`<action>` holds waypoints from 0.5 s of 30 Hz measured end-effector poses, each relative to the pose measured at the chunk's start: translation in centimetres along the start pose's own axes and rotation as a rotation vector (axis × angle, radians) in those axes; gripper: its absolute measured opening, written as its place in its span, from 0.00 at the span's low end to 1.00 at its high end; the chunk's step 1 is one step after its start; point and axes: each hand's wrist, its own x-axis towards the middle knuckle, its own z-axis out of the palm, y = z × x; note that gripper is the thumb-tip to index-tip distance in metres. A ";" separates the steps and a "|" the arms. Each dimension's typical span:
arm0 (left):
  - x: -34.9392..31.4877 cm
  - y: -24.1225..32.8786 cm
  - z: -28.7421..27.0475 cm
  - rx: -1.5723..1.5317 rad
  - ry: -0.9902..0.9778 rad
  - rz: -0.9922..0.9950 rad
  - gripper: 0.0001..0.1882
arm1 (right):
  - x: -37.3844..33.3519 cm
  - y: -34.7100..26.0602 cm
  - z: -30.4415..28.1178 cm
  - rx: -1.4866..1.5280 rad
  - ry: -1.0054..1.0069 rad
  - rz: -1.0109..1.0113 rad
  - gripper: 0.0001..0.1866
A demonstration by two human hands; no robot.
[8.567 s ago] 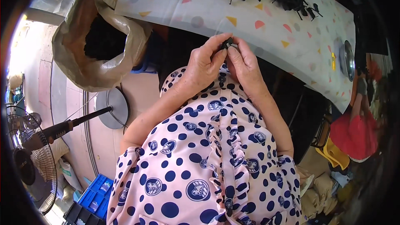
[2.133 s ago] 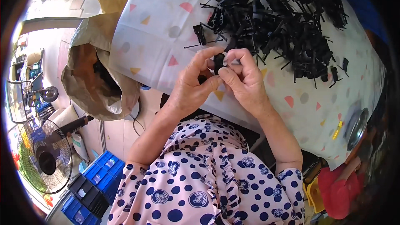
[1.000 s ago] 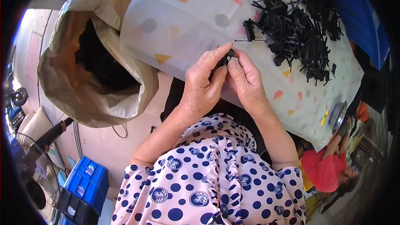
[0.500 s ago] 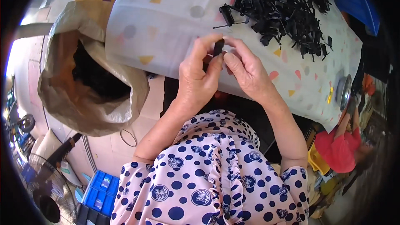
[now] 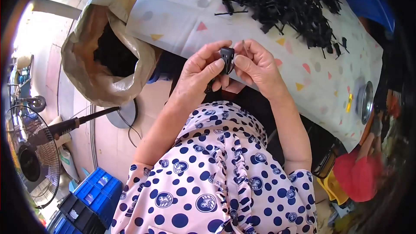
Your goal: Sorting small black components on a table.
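My left hand (image 5: 203, 67) is closed around a small black plastic part (image 5: 227, 55), pinching it between thumb and fingers with its slotted end upward. My right hand (image 5: 258, 66) is close beside it, thumb and fingers pinched together. A thin dark sliver (image 5: 246, 48) shows at its fingertips; what it is I cannot make out. Both hands are held over the near edge of the cloth-covered table (image 5: 182, 30). Beyond them lies a heap of similar black plastic parts (image 5: 290, 11), with a single part (image 5: 228, 6) at its left edge.
An open woven sack (image 5: 73, 67) with black contents stands left of the table. A metal bowl (image 5: 367, 102) and a yellow tool (image 5: 349, 103) lie at the table's right. A fan (image 5: 32, 160) and blue crates (image 5: 97, 193) are lower left. Another person in red (image 5: 359, 174) is at right.
My view has shifted a little. The black part has turned so its slotted end shows, and my right hand has drawn slightly away from it.
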 end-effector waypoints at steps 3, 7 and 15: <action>-0.2 -0.1 1.4 0.074 -0.057 0.003 0.20 | -1.1 0.5 -1.0 0.026 -0.041 0.043 0.06; -0.2 -0.5 2.3 0.290 -0.104 -0.024 0.19 | -2.9 0.5 -1.5 0.044 -0.004 0.052 0.06; 0.0 -2.0 2.6 0.628 -0.174 0.079 0.23 | -4.8 2.0 -1.1 -0.142 0.102 0.003 0.09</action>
